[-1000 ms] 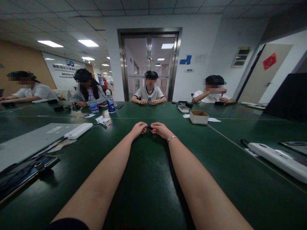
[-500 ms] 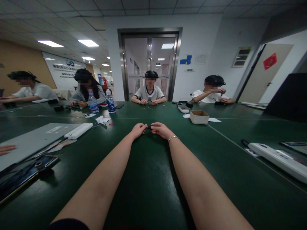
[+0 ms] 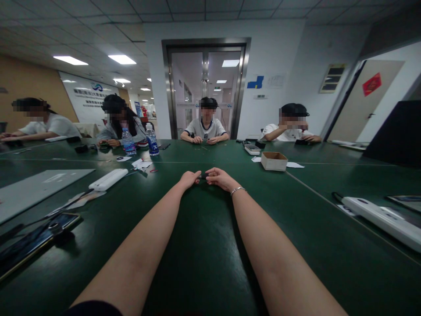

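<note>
Both my arms stretch out over a dark green table (image 3: 204, 245). My left hand (image 3: 190, 179) and my right hand (image 3: 221, 177) meet at the table's middle, fingertips pinching the two ends of a small dark object (image 3: 203, 176). It is too small to tell what it is. A thin bracelet (image 3: 237, 190) circles my right wrist.
A white power strip (image 3: 108, 179) and a grey board (image 3: 36, 188) lie left, a phone (image 3: 29, 243) nearer. Another white power strip (image 3: 384, 221) lies right. A cardboard box (image 3: 273, 160) and two water bottles (image 3: 151, 139) stand farther back. Several people sit across the table.
My hands stay together on the small object. A hand that showed at the left edge half a second ago is gone, and the grey board sits slightly shifted.
</note>
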`<state>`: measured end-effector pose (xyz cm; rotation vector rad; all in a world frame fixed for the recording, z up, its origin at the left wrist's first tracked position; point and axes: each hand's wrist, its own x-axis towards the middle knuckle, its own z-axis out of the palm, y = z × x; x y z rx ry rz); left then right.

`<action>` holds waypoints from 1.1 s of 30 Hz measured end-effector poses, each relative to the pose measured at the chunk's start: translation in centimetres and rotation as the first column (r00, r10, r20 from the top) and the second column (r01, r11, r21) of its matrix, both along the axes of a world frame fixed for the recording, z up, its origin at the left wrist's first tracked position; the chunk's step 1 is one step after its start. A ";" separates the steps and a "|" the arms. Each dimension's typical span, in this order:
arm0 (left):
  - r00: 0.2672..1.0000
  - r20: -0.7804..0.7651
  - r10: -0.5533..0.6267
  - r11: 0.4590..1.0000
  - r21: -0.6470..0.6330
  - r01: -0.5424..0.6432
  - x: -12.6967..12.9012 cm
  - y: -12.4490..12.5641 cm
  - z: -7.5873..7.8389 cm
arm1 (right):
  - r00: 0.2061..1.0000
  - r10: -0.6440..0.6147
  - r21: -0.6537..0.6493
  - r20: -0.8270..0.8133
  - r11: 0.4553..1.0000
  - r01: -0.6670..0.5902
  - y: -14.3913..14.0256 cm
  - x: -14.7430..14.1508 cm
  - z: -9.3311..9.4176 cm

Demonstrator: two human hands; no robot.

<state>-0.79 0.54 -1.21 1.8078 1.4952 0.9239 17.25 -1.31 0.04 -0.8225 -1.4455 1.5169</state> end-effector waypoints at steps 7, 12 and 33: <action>1.000 -0.013 -0.004 0.999 -0.033 0.004 -0.1 -0.1 0.3 | 0.999 -0.031 0.022 0.016 0.999 0.031 -0.2 -0.3 0.1; 1.000 -0.005 -0.001 1.000 -0.024 0.001 0.1 0.1 -0.1 | 0.999 -0.036 -0.008 -0.005 0.999 0.036 -0.1 -0.2 0.1; 0.957 0.265 -0.122 0.989 -0.042 0.138 0.9 -0.7 0.1 | 0.992 -0.091 -0.133 -0.091 0.988 0.078 0.1 -0.2 0.2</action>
